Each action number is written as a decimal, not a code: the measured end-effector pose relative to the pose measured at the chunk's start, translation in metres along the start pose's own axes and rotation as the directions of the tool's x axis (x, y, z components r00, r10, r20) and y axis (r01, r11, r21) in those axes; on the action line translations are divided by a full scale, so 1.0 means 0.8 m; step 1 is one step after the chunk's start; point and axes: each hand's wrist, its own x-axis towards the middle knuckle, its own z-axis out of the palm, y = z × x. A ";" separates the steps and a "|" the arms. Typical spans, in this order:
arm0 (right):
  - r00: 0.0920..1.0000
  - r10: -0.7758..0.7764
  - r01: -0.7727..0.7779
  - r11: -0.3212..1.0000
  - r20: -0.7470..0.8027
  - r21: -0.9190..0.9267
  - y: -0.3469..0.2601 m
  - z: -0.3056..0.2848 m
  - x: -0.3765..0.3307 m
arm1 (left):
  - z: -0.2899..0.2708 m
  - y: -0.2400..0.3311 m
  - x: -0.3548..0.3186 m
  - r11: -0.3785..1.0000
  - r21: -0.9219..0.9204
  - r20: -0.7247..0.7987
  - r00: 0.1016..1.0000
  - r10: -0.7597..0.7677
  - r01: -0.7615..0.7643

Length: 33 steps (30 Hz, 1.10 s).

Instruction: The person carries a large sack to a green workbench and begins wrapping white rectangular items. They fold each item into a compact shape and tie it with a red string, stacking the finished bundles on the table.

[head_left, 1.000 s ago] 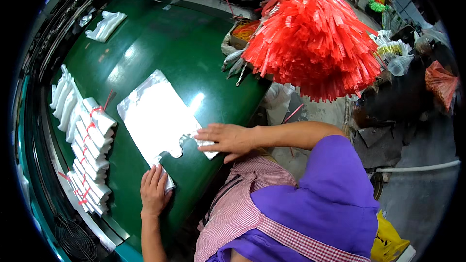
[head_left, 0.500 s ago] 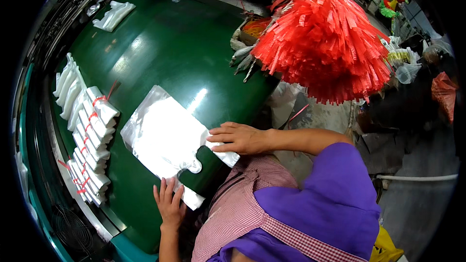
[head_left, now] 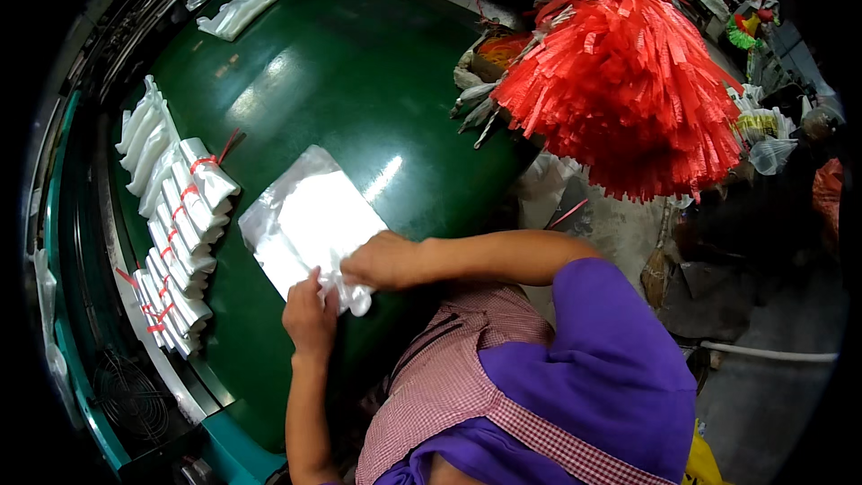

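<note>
A flat stack of white plastic carrier bags (head_left: 310, 202) lies on the green tabletop (head_left: 359, 63) in front of me. Its two handle ends are folded inward over the near part of the stack. My left hand (head_left: 310, 313) grips the near left handle end, fingers curled on the plastic. My right hand (head_left: 382, 260) is closed on the other handle end, close beside the left hand. A crumpled bit of plastic pokes out below the right hand. The fingertips of both hands are partly hidden.
Along the table's left side lies a row of rolled white bag bundles (head_left: 184, 233) tied with red strips. Untied folded bags (head_left: 148, 139) lie beyond them, with another clump (head_left: 238, 13) at the far left. A large bunch of red plastic strips (head_left: 620, 99) hangs at the right.
Both hands have moved inward from the spread handles, folding these over the stack. The fingers, stretched out before, are now curled. The whole view has shifted slightly.
</note>
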 end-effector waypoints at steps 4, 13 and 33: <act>0.931 -0.360 0.336 0.911 -0.065 -0.241 0.003 0.038 -0.017 | -0.012 0.031 -0.056 0.911 0.129 0.121 0.918 0.377 -0.391; 0.978 -0.183 0.183 0.983 -0.102 -0.008 0.014 -0.027 0.025 | -0.010 -0.001 0.030 0.888 -0.176 0.383 0.861 -0.335 0.424; 0.943 0.320 0.173 -0.235 -0.092 0.956 0.019 0.023 -0.015 | -0.026 -0.030 0.009 0.910 -0.341 0.354 0.929 -0.107 0.235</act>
